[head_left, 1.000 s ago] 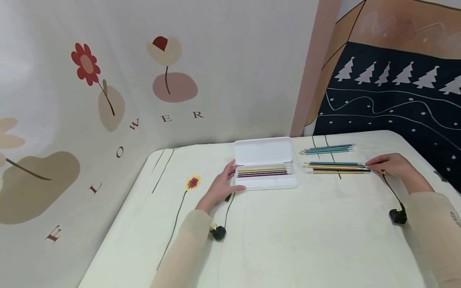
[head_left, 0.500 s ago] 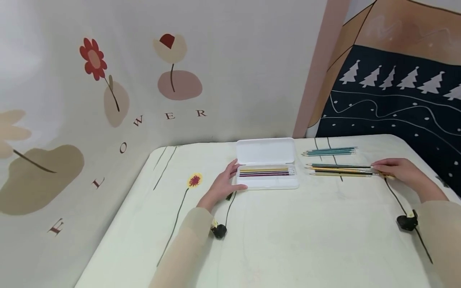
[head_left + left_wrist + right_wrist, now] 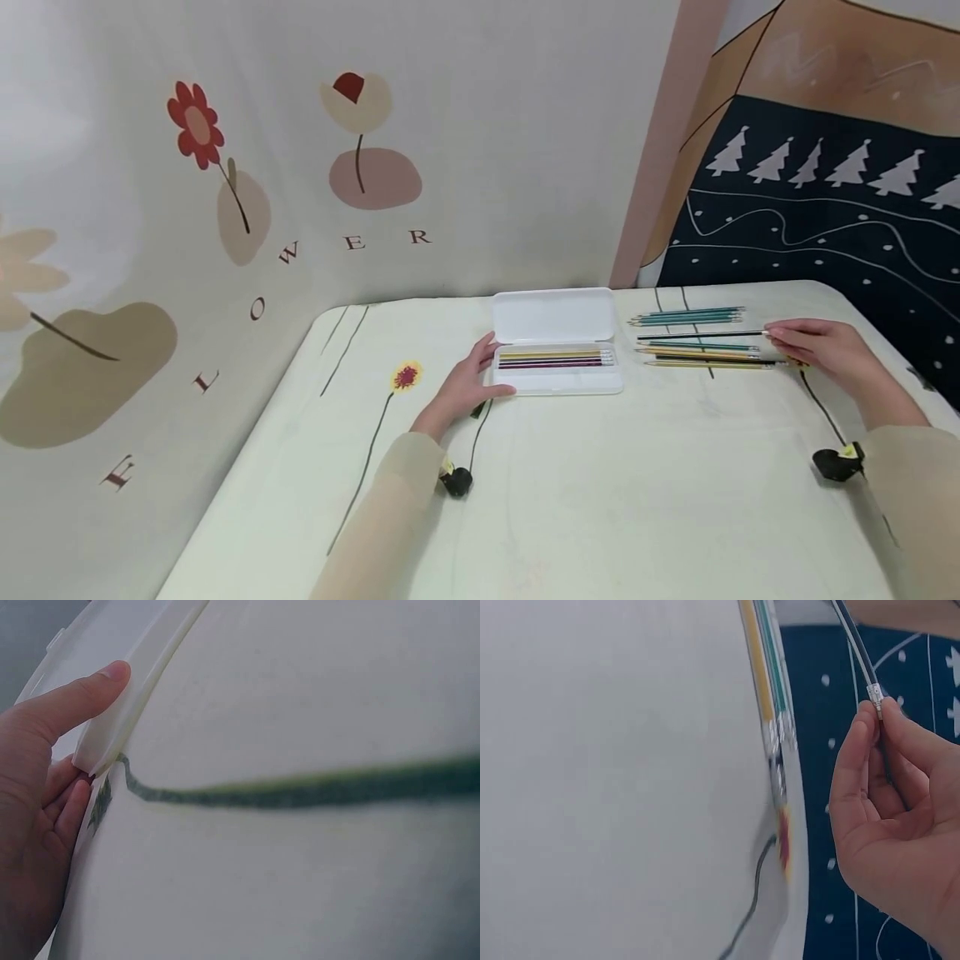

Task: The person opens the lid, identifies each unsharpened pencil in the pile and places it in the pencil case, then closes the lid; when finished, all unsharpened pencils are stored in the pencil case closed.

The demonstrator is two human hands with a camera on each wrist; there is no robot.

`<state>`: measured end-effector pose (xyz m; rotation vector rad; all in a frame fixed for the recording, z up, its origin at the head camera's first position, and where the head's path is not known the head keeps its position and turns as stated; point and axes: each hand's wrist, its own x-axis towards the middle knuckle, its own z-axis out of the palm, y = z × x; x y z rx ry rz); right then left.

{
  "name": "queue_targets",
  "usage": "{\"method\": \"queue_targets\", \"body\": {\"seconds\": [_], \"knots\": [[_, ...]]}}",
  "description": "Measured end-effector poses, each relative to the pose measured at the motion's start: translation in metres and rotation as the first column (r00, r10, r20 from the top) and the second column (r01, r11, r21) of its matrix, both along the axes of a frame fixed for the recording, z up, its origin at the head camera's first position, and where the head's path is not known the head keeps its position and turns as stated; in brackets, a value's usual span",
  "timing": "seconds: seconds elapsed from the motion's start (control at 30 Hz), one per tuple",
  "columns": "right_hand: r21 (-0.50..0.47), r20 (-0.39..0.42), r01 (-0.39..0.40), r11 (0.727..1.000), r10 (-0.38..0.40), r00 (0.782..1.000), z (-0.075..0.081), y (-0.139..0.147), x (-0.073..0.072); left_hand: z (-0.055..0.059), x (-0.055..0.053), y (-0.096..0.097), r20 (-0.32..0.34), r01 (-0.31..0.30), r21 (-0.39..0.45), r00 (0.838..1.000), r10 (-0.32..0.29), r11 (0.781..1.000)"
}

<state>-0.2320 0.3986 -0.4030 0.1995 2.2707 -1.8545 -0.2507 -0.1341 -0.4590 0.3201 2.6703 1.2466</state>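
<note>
A white pencil case (image 3: 555,383) lies on the table with its lid (image 3: 552,315) raised. Several pencils (image 3: 555,360), yellow, dark and maroon, lie side by side inside it. My left hand (image 3: 467,385) holds the case at its left end; the left wrist view shows the thumb over the rim and the curled fingers below it. My right hand (image 3: 828,354) pinches a black pencil (image 3: 697,335) by its ferrule end (image 3: 875,694) between thumb and fingertips. In the right wrist view, that pencil is raised off the table.
Beneath the black pencil lies a loose group of green, yellow and black pencils (image 3: 697,354). Farther back is a bundle of teal pencils (image 3: 686,317). A flower-print curtain (image 3: 487,167) borders the back of the pale tablecloth (image 3: 637,500).
My right hand has taken the black pencil's end and lifted it away from the group, toward the back. The left hand stays on the pencil case.
</note>
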Motion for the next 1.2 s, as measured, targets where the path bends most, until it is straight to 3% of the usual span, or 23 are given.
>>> {"method": "queue_targets", "body": {"seconds": [0.27, 0.5, 0.8, 1.2], "knots": [[0.05, -0.024, -0.014, 0.999, 0.015, 1.0, 0.003, -0.026, -0.005, -0.001, -0.001, -0.001, -0.014, 0.01, -0.017, 1.0, -0.01, 1.0], [-0.015, -0.013, -0.031, 0.999, 0.03, 0.999, 0.003, -0.049, -0.01, -0.002, -0.001, -0.001, -0.004, 0.008, -0.002, 1.0, -0.008, 1.0], [-0.008, 0.0, -0.048, 0.999, 0.048, 0.999, 0.005, -0.082, -0.018, -0.002, -0.002, -0.002, -0.004, 0.01, 0.006, 1.0, -0.01, 1.0], [-0.039, -0.049, -0.079, 0.996, 0.077, 0.996, -0.002, -0.124, -0.029, 0.001, 0.0, -0.001, 0.003, 0.015, 0.009, 1.0, -0.015, 1.0]]}}
